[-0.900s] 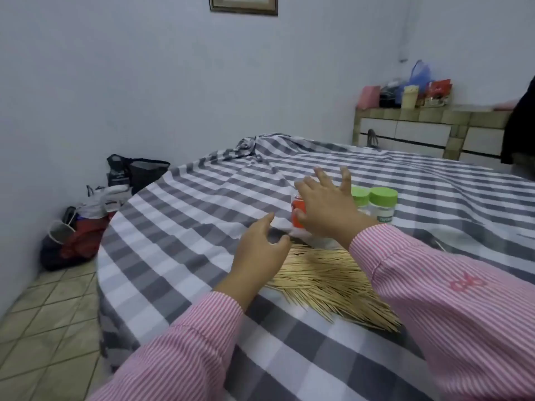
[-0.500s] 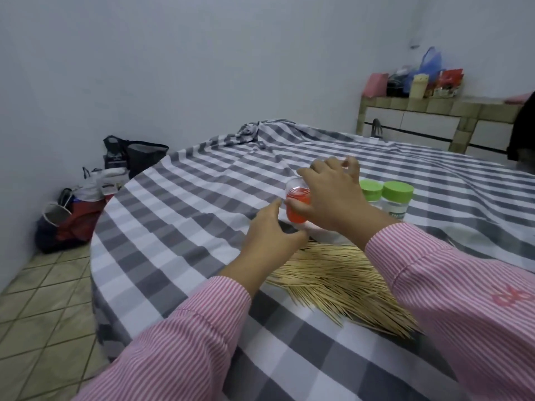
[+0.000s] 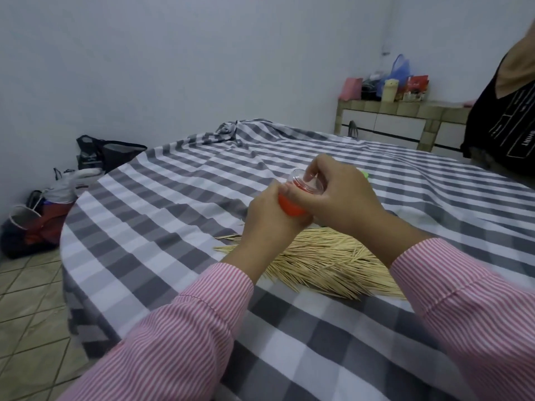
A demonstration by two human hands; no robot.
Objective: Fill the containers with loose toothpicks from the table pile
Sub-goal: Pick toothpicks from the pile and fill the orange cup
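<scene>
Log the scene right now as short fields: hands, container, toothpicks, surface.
left hand: grips the orange body of the container
right hand: grips the clear cap
orange container: held off the table, above the far edge of the pile; contents not visible
toothpick pile: loose on the cloth, below the hands
checked tablecloth: grey and white, covers the table

On the black garment [image 3: 500, 123] of a person standing at the far right, well beyond the fingers [image 3: 318, 169] of the right hand and off to their right, white printing shows a short word turned sideways that looks like "SHIRT", set inside a white outlined box; the letters are small and partly unclear. White lines and smaller marks higher on the same garment cannot be read. Nothing else carries legible text.
</scene>
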